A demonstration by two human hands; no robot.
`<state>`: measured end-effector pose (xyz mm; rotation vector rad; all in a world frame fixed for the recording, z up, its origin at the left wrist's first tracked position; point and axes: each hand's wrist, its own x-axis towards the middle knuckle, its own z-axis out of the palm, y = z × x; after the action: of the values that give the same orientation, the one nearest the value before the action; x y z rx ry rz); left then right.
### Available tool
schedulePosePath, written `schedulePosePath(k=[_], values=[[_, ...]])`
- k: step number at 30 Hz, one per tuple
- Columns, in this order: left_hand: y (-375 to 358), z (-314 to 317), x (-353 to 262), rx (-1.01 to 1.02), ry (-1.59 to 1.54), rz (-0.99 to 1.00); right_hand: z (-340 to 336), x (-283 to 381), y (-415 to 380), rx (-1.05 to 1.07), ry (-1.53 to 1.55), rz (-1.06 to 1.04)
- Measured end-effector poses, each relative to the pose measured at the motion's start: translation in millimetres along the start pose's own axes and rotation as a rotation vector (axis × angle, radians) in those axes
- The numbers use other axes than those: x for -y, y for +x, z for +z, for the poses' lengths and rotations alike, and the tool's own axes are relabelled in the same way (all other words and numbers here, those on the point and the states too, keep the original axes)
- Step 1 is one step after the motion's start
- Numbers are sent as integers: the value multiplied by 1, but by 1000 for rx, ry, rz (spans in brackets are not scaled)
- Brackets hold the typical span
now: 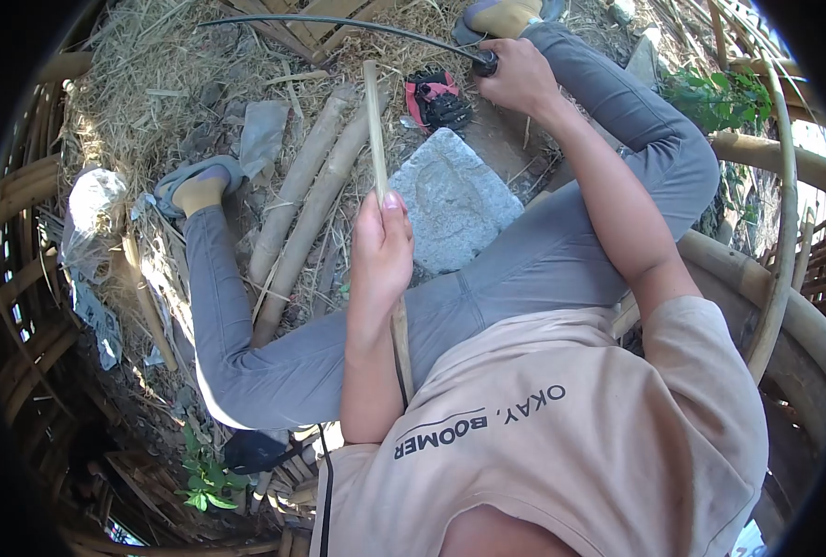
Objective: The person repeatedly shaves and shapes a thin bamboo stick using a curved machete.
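Observation:
My left hand (382, 246) is closed around a pale split bamboo strip (374, 121). The strip stands up from the fist, and its lower part (400, 339) runs back along my forearm over the lap. Farther forward, my right hand (520, 79) grips the dark handle (485, 63) of a long, thin, curved blade (357, 24). That blade reaches left across the top of the view, apart from the strip. Between my legs lies a rough grey stone block (455, 200), just right of my left hand. A red and black glove (439, 100) rests beyond it.
Two bamboo poles (306, 186) lie on the ground left of the stone. Dry straw (153, 84) covers the ground at upper left. Plastic bags (97, 204) are at the far left. Curved bamboo (784, 195) and a leafy plant (719, 97) stand at the right.

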<state>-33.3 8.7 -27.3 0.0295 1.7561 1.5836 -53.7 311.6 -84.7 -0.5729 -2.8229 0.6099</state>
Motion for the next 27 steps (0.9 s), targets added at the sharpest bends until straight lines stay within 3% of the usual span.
schedulePosePath(k=[3,6,10,13,17,19,25,27], values=[[0,-2,-6,86,-123,-78,7,24,-6,55,100,-23],[5,-5,-5,112,-158,-133,5,55,-19,239,161,-39],[10,-3,0,74,-123,-170,17,73,-44,271,180,-242],[18,-6,17,1,44,-129,18,88,-55,345,132,-271],[24,-7,37,-146,528,113,15,101,-58,458,68,-256],[11,5,12,-179,671,146,20,95,-58,442,61,-272],[8,5,6,-174,725,204,32,68,-41,320,22,-177],[2,9,-4,-148,750,112,32,62,-40,341,10,-200]])
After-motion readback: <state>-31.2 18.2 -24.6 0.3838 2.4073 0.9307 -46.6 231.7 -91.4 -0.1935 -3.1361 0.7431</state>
